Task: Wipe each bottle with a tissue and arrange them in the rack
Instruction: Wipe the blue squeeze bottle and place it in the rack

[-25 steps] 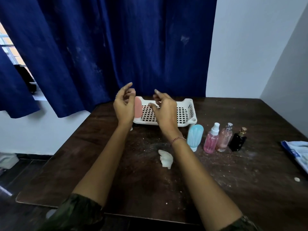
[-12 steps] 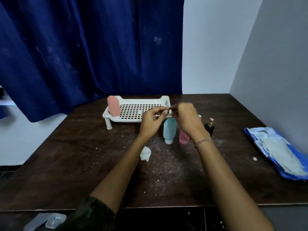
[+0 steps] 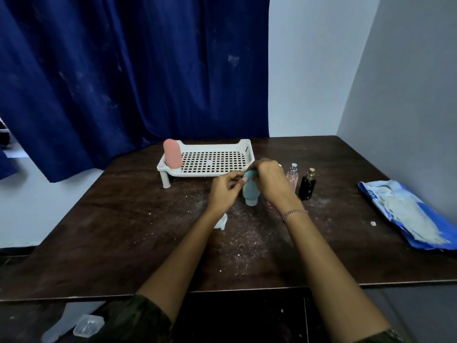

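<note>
A light blue bottle [image 3: 250, 193] stands cap-down on the dark table [image 3: 123, 231] in front of the white rack [image 3: 210, 144]. My right hand [image 3: 270, 184] curls over its top and grips it. My left hand [image 3: 223, 191] is just left of the bottle, fingers curled, thumb tip at its upper edge; whether it pinches anything is hidden. A pink bottle [image 3: 172, 153] stands in the rack's left end. A crumpled tissue [image 3: 221, 222] lies under my left wrist. A clear pink spray bottle [image 3: 293, 175] and a black bottle [image 3: 307, 185] stand to the right.
An open blue tissue pack [image 3: 408, 216] lies at the table's right edge by the wall, with a small white scrap [image 3: 373, 223] beside it. White crumbs dust the table's middle. A blue curtain [image 3: 123, 82] hangs behind the rack. A clear plastic piece [image 3: 87, 325] lies on the floor.
Both hands came down from in front of the rack to the blue bottle, and my right hand closed over its top. The camera turned right, bringing the tissue pack into view.
</note>
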Demonstrator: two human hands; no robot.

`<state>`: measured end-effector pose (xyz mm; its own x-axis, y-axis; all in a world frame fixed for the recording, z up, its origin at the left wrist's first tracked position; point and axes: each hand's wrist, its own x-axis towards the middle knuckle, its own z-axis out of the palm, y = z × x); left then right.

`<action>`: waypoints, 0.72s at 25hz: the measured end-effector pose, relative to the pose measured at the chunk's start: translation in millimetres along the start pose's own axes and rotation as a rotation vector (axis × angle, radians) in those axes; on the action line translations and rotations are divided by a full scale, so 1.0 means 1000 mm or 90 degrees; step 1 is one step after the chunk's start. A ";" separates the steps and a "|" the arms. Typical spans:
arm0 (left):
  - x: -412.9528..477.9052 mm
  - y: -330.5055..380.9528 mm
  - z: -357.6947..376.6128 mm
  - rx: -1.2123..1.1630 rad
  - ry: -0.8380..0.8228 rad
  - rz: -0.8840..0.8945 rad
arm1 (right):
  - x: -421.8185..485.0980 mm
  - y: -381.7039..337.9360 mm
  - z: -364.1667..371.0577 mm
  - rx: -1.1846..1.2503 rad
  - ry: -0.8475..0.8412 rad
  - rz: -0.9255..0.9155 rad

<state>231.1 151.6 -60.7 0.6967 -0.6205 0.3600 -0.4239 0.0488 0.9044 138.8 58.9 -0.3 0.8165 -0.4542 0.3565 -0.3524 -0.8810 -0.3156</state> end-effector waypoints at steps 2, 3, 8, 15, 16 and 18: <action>-0.003 0.001 -0.006 0.020 0.018 0.020 | 0.000 -0.001 0.000 0.040 0.005 -0.011; -0.004 0.001 -0.010 0.024 0.030 0.024 | 0.000 -0.003 0.001 0.057 0.012 -0.024; -0.017 -0.005 -0.029 -0.006 0.123 0.007 | -0.005 -0.020 0.016 0.236 0.099 -0.062; -0.030 -0.020 -0.042 -0.089 0.188 -0.028 | -0.030 -0.023 0.066 0.465 0.190 0.029; -0.030 -0.019 -0.044 -0.121 0.179 -0.035 | -0.032 -0.020 0.071 0.475 0.191 0.015; -0.029 -0.018 -0.048 -0.164 0.155 -0.049 | -0.034 -0.012 0.079 0.473 0.187 -0.028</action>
<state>246.3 206.6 -76.2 0.8517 -0.4267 0.3042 -0.2262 0.2244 0.9479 152.1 95.6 -78.2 0.6321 -0.5290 0.5663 0.1585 -0.6271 -0.7627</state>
